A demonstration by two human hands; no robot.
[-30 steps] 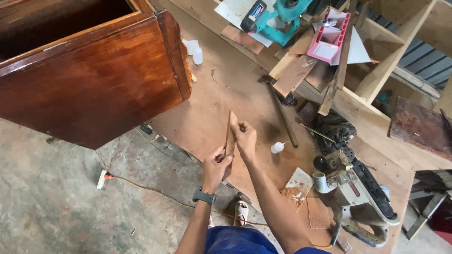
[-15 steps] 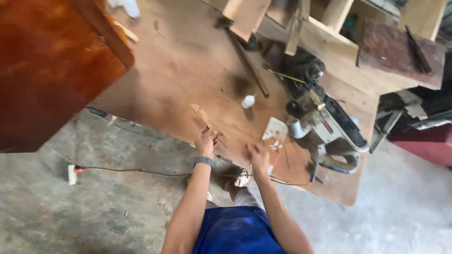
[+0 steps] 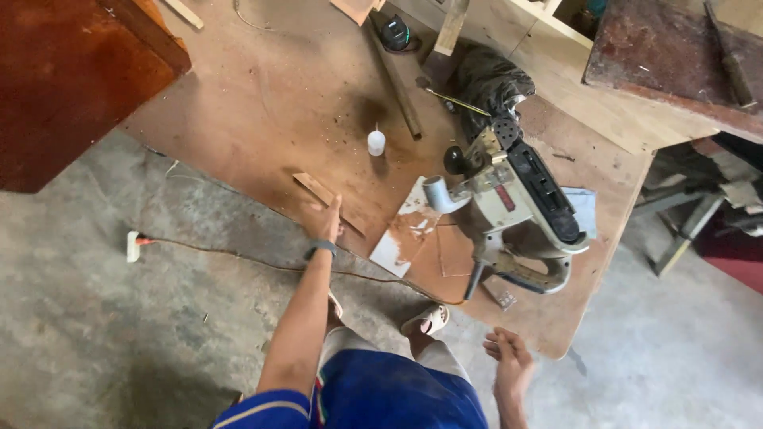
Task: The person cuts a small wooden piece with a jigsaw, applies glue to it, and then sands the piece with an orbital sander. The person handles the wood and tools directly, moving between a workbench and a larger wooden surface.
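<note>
On the plywood sheet (image 3: 262, 103), left hand (image 3: 326, 222) touching wood strip (image 3: 327, 199).

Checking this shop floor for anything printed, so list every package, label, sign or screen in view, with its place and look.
Label on the belt sander: a narrow red strip along its grey body, mid-board.
Small bottle: white, rounded, upright on the brown board beyond the left hand.
No signs or screens show.

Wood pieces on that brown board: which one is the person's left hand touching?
The thin flat strip lying at the board's near edge under the left hand. The long dark bar lies farther off, beyond the white bottle.
</note>
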